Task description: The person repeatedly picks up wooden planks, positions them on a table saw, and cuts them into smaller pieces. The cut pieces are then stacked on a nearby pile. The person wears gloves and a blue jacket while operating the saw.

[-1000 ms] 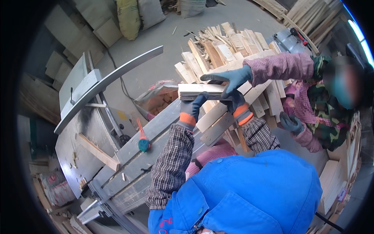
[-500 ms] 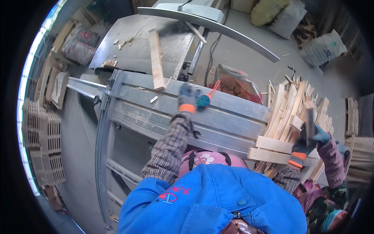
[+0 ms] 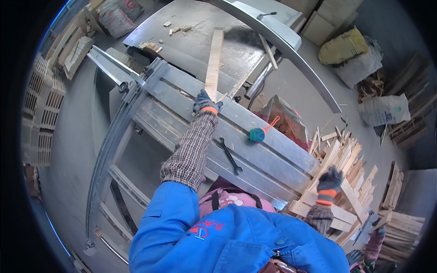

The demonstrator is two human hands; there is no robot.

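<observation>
My left hand, in a dark glove with an orange cuff, is closed on the near end of a flat wooden board. The board's far part lies on the metal saw table. My right hand, gloved alike, is over the near left side of a heap of wood strips; its fingers are smeared, so their grip is unclear. Between my hands, on the grooved metal sliding table, lie a dark open-ended wrench and a round teal thing with an orange strap.
A long curved-looking metal fence spans the saw table, where small offcuts lie. Beyond the sliding table stands a bag of scraps. Stuffed sacks are at the far right. Another person's gloved hand shows at the lower right.
My left hand has gone from beside the teal thing to the board's near end and taken hold of it. My right hand has come away from the other person's hand. The view has turned.
</observation>
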